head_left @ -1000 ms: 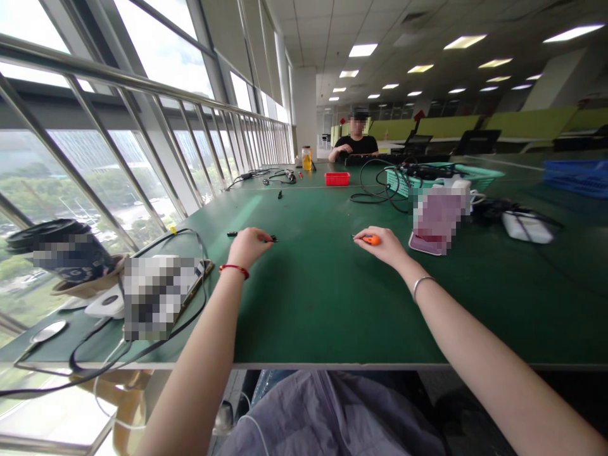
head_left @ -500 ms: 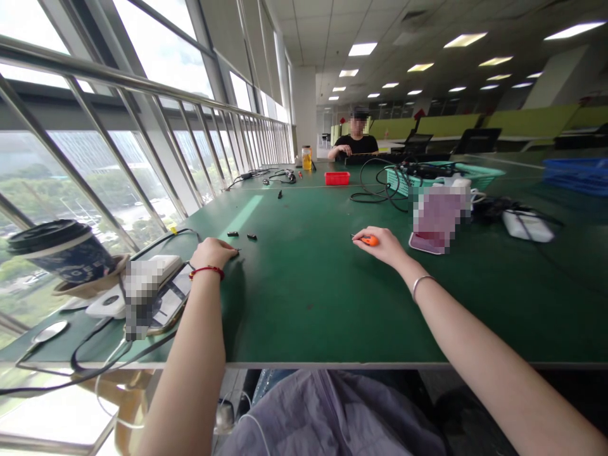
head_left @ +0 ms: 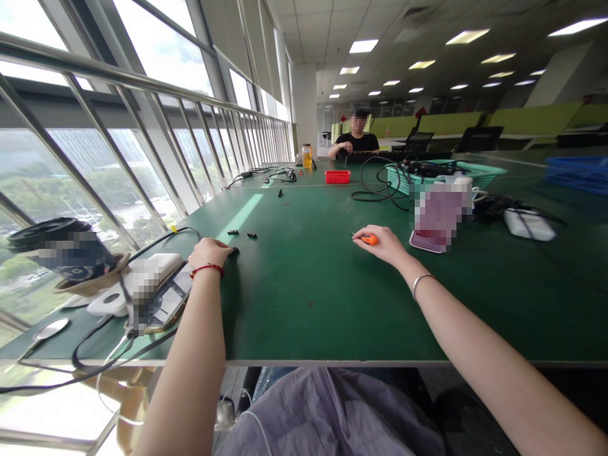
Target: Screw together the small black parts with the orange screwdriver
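My left hand [head_left: 209, 253] rests low over the left of the green table, its fingers closed at a small black piece [head_left: 234, 251] that shows only in part at the fingertips. Two similar small black pieces, a left one [head_left: 232, 232] and a right one [head_left: 251, 235], lie just beyond it. In my right hand [head_left: 382, 242] is a small screwdriver with an orange handle [head_left: 369, 239]. Its short dark tip points left, and the fingers wrap the handle above the table.
Left of me are a power strip [head_left: 107, 301], cables, and a lidded paper cup [head_left: 76, 253]. To the right a phone [head_left: 434, 244] leans by a teal basket [head_left: 484, 171] with black cables. A red tray [head_left: 337, 177] and jar [head_left: 307, 158] stand ahead; a person [head_left: 356, 144] sits beyond.
My left hand has shifted slightly left, and the black piece at its fingertips sits differently. The right hand keeps the screwdriver in nearly the same place.
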A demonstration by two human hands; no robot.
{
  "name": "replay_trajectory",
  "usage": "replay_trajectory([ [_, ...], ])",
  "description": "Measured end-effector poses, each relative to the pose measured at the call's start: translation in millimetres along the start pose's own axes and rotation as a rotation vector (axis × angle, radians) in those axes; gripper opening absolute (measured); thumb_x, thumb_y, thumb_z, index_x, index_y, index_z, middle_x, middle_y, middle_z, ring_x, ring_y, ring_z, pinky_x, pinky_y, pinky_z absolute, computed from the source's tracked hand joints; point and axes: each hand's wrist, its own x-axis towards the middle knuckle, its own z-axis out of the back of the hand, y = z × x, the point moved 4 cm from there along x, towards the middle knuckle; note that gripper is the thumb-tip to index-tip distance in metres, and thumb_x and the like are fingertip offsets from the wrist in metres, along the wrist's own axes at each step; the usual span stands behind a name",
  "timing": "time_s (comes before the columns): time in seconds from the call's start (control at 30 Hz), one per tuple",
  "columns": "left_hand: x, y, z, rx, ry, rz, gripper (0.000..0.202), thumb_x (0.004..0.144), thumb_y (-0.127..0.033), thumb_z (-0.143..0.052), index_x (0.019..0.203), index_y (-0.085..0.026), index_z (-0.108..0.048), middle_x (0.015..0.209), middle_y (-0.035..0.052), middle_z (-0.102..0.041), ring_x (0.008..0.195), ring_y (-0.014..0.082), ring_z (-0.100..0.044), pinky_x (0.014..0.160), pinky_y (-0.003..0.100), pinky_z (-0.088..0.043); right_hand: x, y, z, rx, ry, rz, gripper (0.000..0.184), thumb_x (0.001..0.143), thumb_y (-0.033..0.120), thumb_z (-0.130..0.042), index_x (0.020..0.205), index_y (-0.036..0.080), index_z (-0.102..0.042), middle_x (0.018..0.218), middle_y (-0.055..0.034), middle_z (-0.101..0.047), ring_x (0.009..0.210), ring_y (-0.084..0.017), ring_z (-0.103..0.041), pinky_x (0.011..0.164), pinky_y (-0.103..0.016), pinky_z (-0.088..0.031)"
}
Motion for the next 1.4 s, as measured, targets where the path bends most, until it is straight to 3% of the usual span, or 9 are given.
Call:
replay_trajectory([
  [0.4, 2, 2, -0.5, 0.015, 0.016, -0.010, 0.019, 0.065, -0.034, -0.071, 0.078, -0.019, -0.072, 0.093, 0.0119, -0.072, 0.097, 0.0333, -0.065, 0.081, 0.040, -0.053, 0, -2, -1, -0.018, 0.001, 0.007, 0.012, 0.078, 0.031, -0.063, 0.082, 0.025, -0.072, 0.089, -0.0033, -0.071, 0.081, -0.019, -0.065, 0.075, -0.032, -0.051],
  [0.7, -1, -2, -1.5, -0.017, 0.046, -0.030, 0.021, 0.065, -0.028, -0.072, 0.082, -0.016, -0.074, 0.102, 0.0181, -0.071, 0.104, 0.0386, -0.062, 0.088, 0.050, -0.049, 0, 2, 1, -0.019, 0.023, -0.015, 0.012, 0.077, 0.030, -0.063, 0.083, 0.025, -0.071, 0.089, -0.0028, -0.070, 0.082, -0.019, -0.065, 0.075, -0.031, -0.050],
  [0.77, -1, -6, -6.4, -0.057, 0.062, -0.058, 0.020, 0.065, -0.028, -0.072, 0.081, -0.016, -0.074, 0.100, 0.0161, -0.072, 0.102, 0.0363, -0.063, 0.087, 0.047, -0.049, 0, 5, 1, -0.022, 0.028, -0.018, 0.012, 0.077, 0.030, -0.063, 0.082, 0.025, -0.071, 0.090, -0.0028, -0.070, 0.082, -0.019, -0.065, 0.075, -0.031, -0.050],
  [0.93, -16, -47, -39.4, -0.317, 0.219, -0.318, 0.012, 0.061, -0.026, -0.073, 0.069, -0.018, -0.072, 0.075, 0.0052, -0.073, 0.077, 0.0200, -0.067, 0.074, 0.029, -0.053, 1, 18, 5, -0.038, -0.024, -0.038, 0.012, 0.079, 0.033, -0.062, 0.080, 0.026, -0.071, 0.088, -0.0020, -0.071, 0.080, -0.019, -0.064, 0.070, -0.030, -0.048],
  [1.03, -46, -89, -68.4, -0.466, 0.381, -0.510, 0.013, 0.062, -0.028, -0.072, 0.067, -0.016, -0.070, 0.072, 0.0042, -0.073, 0.072, 0.0177, -0.066, 0.071, 0.027, -0.053, 2, 28, 7, -0.006, -0.064, -0.021, 0.011, 0.079, 0.031, -0.062, 0.078, 0.025, -0.071, 0.088, -0.0021, -0.071, 0.080, -0.019, -0.064, 0.072, -0.030, -0.048],
  [1.17, -91, -138, -97.1, -0.564, 0.472, -0.719, 0.009, 0.066, -0.024, -0.070, 0.069, -0.015, -0.070, 0.073, 0.0048, -0.073, 0.070, 0.0157, -0.066, 0.071, 0.027, -0.053, 2, 38, 2, 0.027, 0.063, 0.051, 0.010, 0.079, 0.029, -0.062, 0.082, 0.025, -0.070, 0.089, -0.0021, -0.068, 0.079, -0.018, -0.063, 0.073, -0.029, -0.047],
  [1.27, -105, -154, -106.9, -0.611, 0.500, -0.776, 0.010, 0.068, -0.024, -0.069, 0.071, -0.014, -0.070, 0.072, 0.0046, -0.072, 0.068, 0.0148, -0.064, 0.069, 0.026, -0.052, 1, 37, -4, 0.012, 0.197, 0.081, 0.009, 0.078, 0.029, -0.064, 0.083, 0.025, -0.070, 0.087, -0.0022, -0.065, 0.080, -0.017, -0.061, 0.073, -0.029, -0.046],
  [1.4, -101, -157, -111.5, -0.674, 0.596, -0.765, 0.009, 0.068, -0.021, -0.070, 0.071, -0.013, -0.068, 0.073, 0.0044, -0.072, 0.068, 0.0133, -0.063, 0.069, 0.025, -0.051, 1, 32, -10, 0.012, 0.261, 0.107, 0.011, 0.077, 0.031, -0.067, 0.085, 0.024, -0.070, 0.085, -0.0024, -0.061, 0.077, -0.016, -0.059, 0.073, -0.028, -0.045],
])
